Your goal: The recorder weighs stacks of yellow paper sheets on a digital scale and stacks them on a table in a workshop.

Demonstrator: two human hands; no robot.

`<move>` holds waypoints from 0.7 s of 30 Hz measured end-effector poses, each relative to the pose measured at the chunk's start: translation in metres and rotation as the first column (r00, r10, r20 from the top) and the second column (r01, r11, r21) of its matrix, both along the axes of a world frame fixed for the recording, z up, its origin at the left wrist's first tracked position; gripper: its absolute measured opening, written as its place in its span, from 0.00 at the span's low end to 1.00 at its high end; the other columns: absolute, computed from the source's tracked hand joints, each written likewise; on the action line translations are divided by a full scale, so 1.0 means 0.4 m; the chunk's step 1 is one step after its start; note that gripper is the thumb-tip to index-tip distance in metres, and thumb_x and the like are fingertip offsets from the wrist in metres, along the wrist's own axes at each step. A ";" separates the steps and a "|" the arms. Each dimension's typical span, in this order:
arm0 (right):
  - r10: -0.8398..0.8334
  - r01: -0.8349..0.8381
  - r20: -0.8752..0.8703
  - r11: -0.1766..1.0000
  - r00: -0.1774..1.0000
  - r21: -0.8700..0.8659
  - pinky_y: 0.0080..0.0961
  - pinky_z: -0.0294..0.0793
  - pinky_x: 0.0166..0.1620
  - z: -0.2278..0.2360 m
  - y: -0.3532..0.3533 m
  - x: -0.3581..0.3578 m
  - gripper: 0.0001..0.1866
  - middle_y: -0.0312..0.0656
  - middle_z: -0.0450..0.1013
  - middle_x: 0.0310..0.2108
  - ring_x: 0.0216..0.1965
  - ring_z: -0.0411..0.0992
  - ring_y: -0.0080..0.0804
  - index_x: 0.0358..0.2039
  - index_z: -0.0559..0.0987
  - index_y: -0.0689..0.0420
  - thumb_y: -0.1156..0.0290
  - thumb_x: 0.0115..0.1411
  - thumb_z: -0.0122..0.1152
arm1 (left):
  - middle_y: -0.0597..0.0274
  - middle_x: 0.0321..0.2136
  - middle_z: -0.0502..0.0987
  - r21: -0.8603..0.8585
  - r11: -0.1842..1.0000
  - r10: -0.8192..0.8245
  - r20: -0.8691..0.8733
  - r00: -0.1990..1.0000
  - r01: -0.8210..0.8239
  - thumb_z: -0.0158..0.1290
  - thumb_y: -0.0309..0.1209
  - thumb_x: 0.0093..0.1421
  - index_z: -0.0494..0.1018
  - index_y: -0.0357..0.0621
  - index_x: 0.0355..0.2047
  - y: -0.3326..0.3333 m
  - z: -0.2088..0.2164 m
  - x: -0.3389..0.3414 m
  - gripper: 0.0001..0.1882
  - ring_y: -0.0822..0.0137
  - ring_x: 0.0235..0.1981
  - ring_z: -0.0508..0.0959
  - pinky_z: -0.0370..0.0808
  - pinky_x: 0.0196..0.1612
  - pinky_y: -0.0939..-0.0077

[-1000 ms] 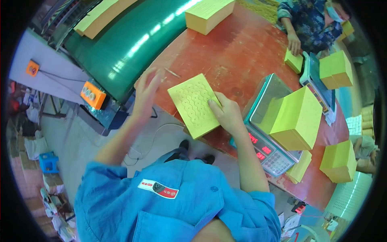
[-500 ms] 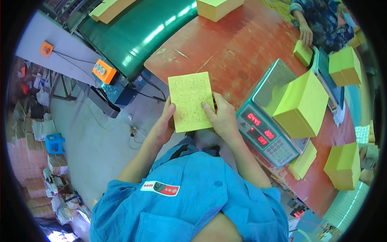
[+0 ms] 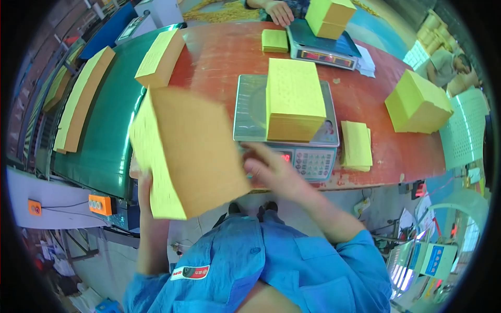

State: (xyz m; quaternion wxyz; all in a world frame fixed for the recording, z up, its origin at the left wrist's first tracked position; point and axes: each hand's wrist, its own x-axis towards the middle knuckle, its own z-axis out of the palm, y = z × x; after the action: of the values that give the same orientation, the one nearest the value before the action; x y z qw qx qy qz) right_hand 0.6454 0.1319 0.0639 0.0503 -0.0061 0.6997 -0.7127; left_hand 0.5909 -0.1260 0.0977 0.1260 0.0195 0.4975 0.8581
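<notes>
A thick stack of yellow paper point(image 3: 195, 151), its cut side orange-brown, hangs tilted in front of me, slightly blurred. My left hand point(image 3: 145, 190) grips its lower left, fingers mostly hidden behind the yellow face. At the stack's right edge my right hand point(image 3: 269, 167) presses with bent fingers; its fingertips are blurred. Just right of the held stack stands a digital scale point(image 3: 315, 161) with a metal plate. On that plate rests another yellow paper stack point(image 3: 295, 99). A thin pile of yellow sheets point(image 3: 356, 146) lies beside the scale.
A red table point(image 3: 209, 57) adjoins a green conveyor belt point(image 3: 107, 120). Long paper stacks point(image 3: 83, 99) lie on the belt. Across the table, a co-worker's hand point(image 3: 279, 11) rests near a small yellow pile point(image 3: 275, 40) and a second scale point(image 3: 323, 49). A yellow block point(image 3: 417, 101) stands right.
My view has swung right to face the table and scale. The stack, held with its embossed face up before, has tipped so its orange-brown side shows. Both hands have moved with it.
</notes>
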 end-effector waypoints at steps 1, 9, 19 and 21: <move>-0.057 0.059 -0.045 0.997 0.997 0.044 0.29 0.76 0.43 0.043 0.041 -0.012 0.29 0.47 0.75 0.45 0.43 0.74 0.30 0.59 0.66 0.65 0.55 0.66 0.53 | 0.55 0.45 0.76 0.004 0.999 -0.041 -0.006 0.999 0.041 0.45 0.48 0.64 0.66 0.39 0.56 0.050 0.032 -0.042 0.28 0.64 0.43 0.79 0.79 0.41 0.68; -0.422 0.421 0.038 0.886 0.906 -0.193 0.20 0.73 0.31 0.168 0.391 -0.160 0.19 0.35 0.75 0.31 0.27 0.73 0.21 0.45 0.78 0.59 0.57 0.66 0.52 | 0.58 0.52 0.73 -0.122 0.811 -0.578 -0.020 0.816 0.572 0.55 0.50 0.59 0.64 0.46 0.60 0.484 0.206 -0.303 0.33 0.64 0.52 0.75 0.73 0.50 0.64; -0.433 0.442 0.106 0.893 0.895 -0.083 0.17 0.70 0.28 0.085 0.457 -0.179 0.15 0.34 0.76 0.28 0.24 0.71 0.20 0.40 0.80 0.56 0.58 0.66 0.53 | 0.58 0.50 0.73 -0.414 0.711 -0.590 0.091 0.803 0.569 0.57 0.59 0.53 0.65 0.47 0.59 0.558 0.172 -0.323 0.41 0.63 0.51 0.74 0.74 0.48 0.58; -0.445 0.455 0.106 0.883 0.889 -0.114 0.16 0.69 0.28 0.079 0.452 -0.175 0.14 0.33 0.76 0.28 0.24 0.71 0.20 0.39 0.81 0.55 0.59 0.66 0.53 | 0.59 0.49 0.73 -0.409 0.714 -0.586 0.095 0.804 0.569 0.57 0.59 0.53 0.65 0.47 0.59 0.556 0.166 -0.322 0.41 0.63 0.50 0.74 0.74 0.48 0.59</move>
State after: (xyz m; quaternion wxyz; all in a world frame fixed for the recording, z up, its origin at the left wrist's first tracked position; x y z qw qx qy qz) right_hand 0.5754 0.3125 0.0954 -0.0901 0.1804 0.6293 -0.7506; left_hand 0.4619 0.0964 0.1640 0.3781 0.1641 0.6405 0.6479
